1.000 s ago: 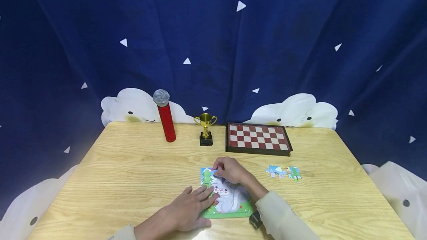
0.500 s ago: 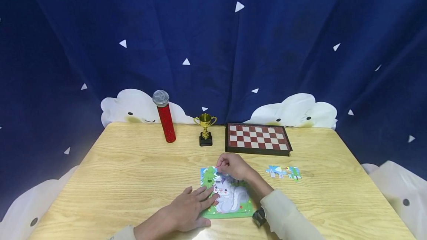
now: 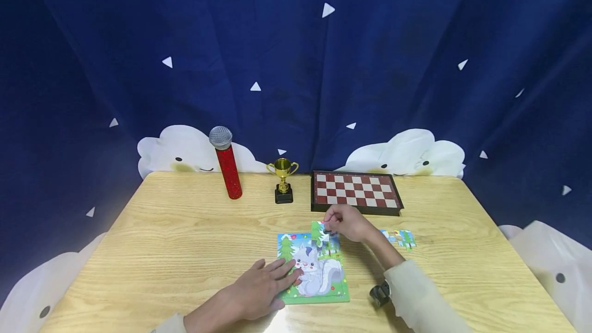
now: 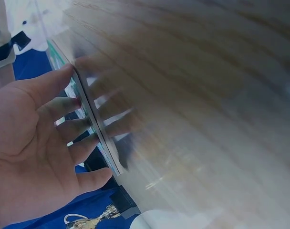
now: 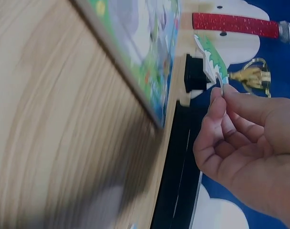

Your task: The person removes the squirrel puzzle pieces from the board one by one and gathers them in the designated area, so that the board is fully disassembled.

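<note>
A jigsaw puzzle (image 3: 316, 284) with a grey squirrel on a green meadow lies on the table before me. My left hand (image 3: 259, 292) rests with spread, straight fingers on its left side; the left wrist view shows those fingers (image 4: 83, 126) over the puzzle's edge. Between thumb and index finger, my right hand (image 3: 347, 221) pinches a puzzle piece (image 5: 214, 57) printed with a green tree. In the head view that piece overlaps the puzzle's upper right part, and the right wrist view shows it raised off the tabletop.
Several loose puzzle pieces (image 3: 404, 238) lie right of the puzzle, partly hidden by the right forearm. Along the table's back stand a red microphone (image 3: 228, 168), a gold trophy cup (image 3: 283, 181) and a red-and-white checkered board (image 3: 356, 191). A blue curtain (image 3: 259, 40) hangs behind.
My right hand has carried the puzzle piece rightward and slightly away from me, from over the puzzle's upper left to its upper right. My left hand has stayed on the puzzle.
</note>
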Available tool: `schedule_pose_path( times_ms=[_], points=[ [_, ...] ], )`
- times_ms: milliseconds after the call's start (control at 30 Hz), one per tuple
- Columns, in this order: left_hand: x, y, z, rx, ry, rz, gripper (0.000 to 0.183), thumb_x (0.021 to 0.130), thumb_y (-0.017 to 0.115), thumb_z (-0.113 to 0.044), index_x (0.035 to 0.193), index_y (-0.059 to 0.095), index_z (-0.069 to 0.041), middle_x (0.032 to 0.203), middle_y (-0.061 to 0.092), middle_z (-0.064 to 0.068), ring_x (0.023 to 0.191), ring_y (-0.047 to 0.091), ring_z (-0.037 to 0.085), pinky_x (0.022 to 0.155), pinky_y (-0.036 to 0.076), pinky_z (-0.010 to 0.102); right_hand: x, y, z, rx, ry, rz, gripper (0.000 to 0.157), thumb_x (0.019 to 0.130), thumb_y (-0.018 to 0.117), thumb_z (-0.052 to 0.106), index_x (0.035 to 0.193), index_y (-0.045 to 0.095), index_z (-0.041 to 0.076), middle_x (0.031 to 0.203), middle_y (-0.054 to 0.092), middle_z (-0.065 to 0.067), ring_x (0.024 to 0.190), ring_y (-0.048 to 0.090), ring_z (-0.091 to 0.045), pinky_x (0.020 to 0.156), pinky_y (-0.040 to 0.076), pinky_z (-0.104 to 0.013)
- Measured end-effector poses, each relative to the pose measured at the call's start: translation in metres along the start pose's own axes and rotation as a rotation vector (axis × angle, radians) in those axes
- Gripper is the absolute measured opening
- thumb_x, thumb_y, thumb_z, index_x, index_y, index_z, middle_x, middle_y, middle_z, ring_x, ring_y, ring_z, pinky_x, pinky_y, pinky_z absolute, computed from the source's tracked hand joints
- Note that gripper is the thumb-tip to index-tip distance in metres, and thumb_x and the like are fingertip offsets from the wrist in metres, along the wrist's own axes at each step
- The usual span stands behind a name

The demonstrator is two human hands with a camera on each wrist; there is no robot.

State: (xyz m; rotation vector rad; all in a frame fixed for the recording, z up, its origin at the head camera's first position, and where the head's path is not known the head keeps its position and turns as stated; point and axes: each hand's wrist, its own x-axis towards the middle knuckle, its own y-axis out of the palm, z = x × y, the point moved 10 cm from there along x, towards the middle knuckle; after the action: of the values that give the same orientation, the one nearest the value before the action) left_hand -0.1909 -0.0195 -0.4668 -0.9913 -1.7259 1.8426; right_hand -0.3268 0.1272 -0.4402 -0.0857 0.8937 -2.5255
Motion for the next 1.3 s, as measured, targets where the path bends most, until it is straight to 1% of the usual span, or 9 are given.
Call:
schedule_pose_path(
  times_ms=[133,267,467,600,733,867,1000,1100,1300],
  points=[
    [0.000,0.000,0.000,-0.006,0.005,-0.001,0.059,0.095,0.051,-0.041,0.149,0.032,-0.026,0.156,0.031,-0.002,0.142,0.032,0.019,0.103,0.040,0.049,-0.007,-0.012,-0.013,-0.008,0.018,-0.017,0.010,0.090,0.051,-0.002,0.091,0.060,0.000,0.078,0.061,-0.008,0.071,0.059,-0.023,0.060,0.050,-0.031],
    [0.001,0.000,-0.001,-0.028,0.004,0.011,0.059,0.095,0.051,-0.041,0.149,0.031,-0.027,0.156,0.030,-0.002,0.143,0.031,0.020,0.104,0.039,0.049,-0.016,-0.026,-0.030,-0.028,0.044,-0.041,0.006,0.090,0.055,0.001,0.090,0.061,0.000,0.077,0.061,-0.008,0.069,0.056,-0.022,0.054,0.044,-0.024],
    [0.001,-0.002,-0.001,-0.008,0.001,0.012,0.059,0.095,0.051,-0.042,0.149,0.032,-0.027,0.156,0.031,-0.002,0.143,0.031,0.019,0.104,0.039,0.048,-0.027,-0.045,-0.054,-0.097,0.113,-0.097,0.007,0.090,0.055,0.001,0.088,0.061,0.003,0.077,0.060,-0.004,0.068,0.052,-0.014,0.057,0.045,-0.024],
    [0.001,-0.003,-0.002,0.006,0.001,0.007,0.059,0.094,0.051,-0.042,0.148,0.033,-0.026,0.155,0.032,-0.002,0.142,0.032,0.019,0.104,0.040,0.048,-0.031,-0.054,-0.067,-0.131,0.169,-0.115,0.006,0.089,0.057,0.002,0.087,0.062,0.004,0.076,0.061,-0.003,0.068,0.053,-0.014,0.061,0.045,-0.026],
    [0.001,-0.003,-0.002,0.015,0.003,0.007,0.060,0.094,0.051,-0.042,0.148,0.032,-0.026,0.155,0.032,-0.002,0.142,0.033,0.019,0.104,0.040,0.047,-0.032,-0.057,-0.078,-0.158,0.235,-0.119,0.006,0.088,0.059,0.003,0.085,0.063,0.005,0.075,0.061,-0.003,0.069,0.055,-0.016,0.062,0.044,-0.027],
    [0.001,-0.003,-0.002,0.013,0.001,0.007,0.060,0.094,0.052,-0.041,0.149,0.032,-0.025,0.155,0.032,-0.002,0.142,0.033,0.019,0.104,0.040,0.047,-0.033,-0.057,-0.085,-0.204,0.279,-0.117,0.006,0.087,0.062,0.005,0.082,0.063,0.007,0.072,0.060,-0.002,0.065,0.052,-0.015,0.058,0.041,-0.026],
    [0.002,-0.003,-0.003,0.021,0.000,-0.010,0.061,0.093,0.053,-0.041,0.148,0.033,-0.025,0.154,0.033,-0.002,0.141,0.035,0.019,0.103,0.041,0.047,-0.032,-0.057,-0.090,-0.246,0.290,-0.128,0.007,0.087,0.066,0.009,0.080,0.064,0.008,0.070,0.058,0.000,0.060,0.047,-0.013,0.054,0.038,-0.025],
    [0.002,-0.004,-0.003,0.017,-0.003,-0.019,0.061,0.093,0.054,-0.041,0.148,0.034,-0.025,0.154,0.034,-0.002,0.140,0.036,0.019,0.102,0.042,0.047,-0.030,-0.056,-0.091,-0.268,0.278,-0.126,0.007,0.087,0.066,0.009,0.080,0.064,0.008,0.069,0.057,0.000,0.059,0.046,-0.012,0.054,0.038,-0.024],
    [0.000,-0.008,-0.001,-0.003,-0.012,-0.030,0.060,0.093,0.055,-0.039,0.147,0.035,-0.023,0.153,0.036,-0.001,0.140,0.037,0.021,0.102,0.041,0.048,-0.029,-0.057,-0.085,-0.286,0.267,-0.134,0.009,0.089,0.062,0.008,0.081,0.064,0.009,0.071,0.058,0.000,0.061,0.048,-0.012,0.054,0.039,-0.024]
  ],
)
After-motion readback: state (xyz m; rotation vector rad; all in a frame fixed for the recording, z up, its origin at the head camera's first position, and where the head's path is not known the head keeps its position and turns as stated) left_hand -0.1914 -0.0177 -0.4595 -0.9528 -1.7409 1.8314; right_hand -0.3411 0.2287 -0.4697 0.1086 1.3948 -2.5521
